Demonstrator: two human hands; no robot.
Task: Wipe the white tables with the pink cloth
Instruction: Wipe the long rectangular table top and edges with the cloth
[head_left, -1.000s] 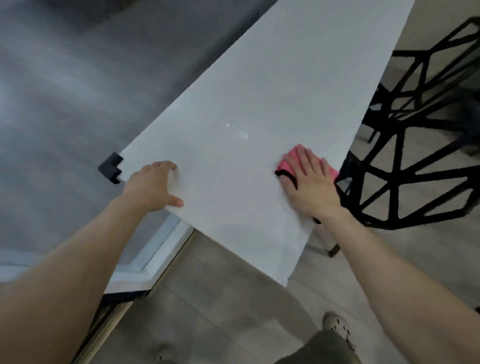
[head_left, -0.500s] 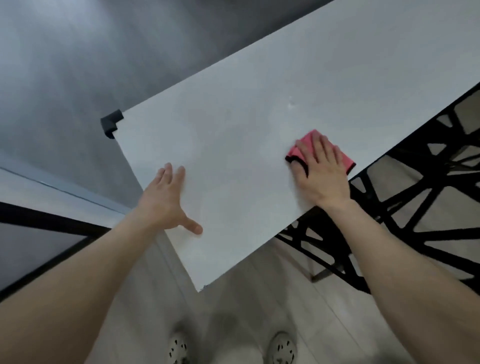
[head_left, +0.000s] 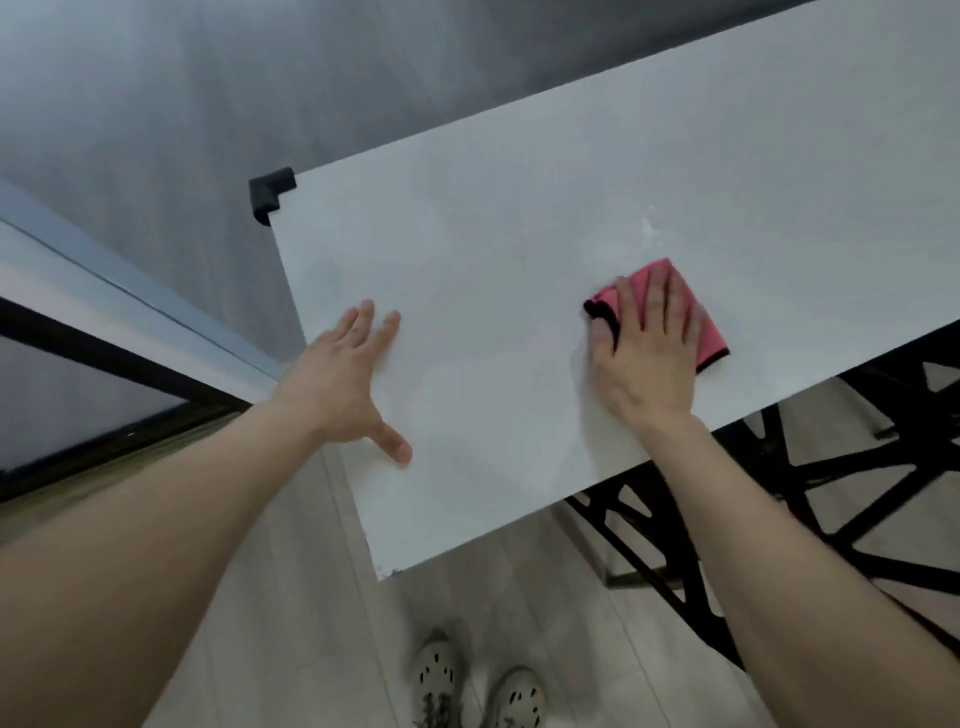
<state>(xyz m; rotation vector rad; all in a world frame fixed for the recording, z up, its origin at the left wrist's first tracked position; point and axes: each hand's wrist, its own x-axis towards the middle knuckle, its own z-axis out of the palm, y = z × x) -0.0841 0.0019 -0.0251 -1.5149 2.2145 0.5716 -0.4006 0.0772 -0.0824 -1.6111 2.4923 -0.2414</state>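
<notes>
One white worktop (head_left: 519, 249), bare toward its far edge; right hand (head_left: 641, 353) flat, pressing one pink cloth (head_left: 704, 322) near the front edge; left hand (head_left: 345, 387) spread flat by the left edge; one black corner guard (head_left: 270, 195).

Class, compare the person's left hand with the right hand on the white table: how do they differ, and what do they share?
The left hand rests bare on the white table; the right hand presses the pink cloth. The left hand's thumb splays wide; the right hand's thumb lies close to its fingers. Both lie palm down with straight fingers.
</notes>
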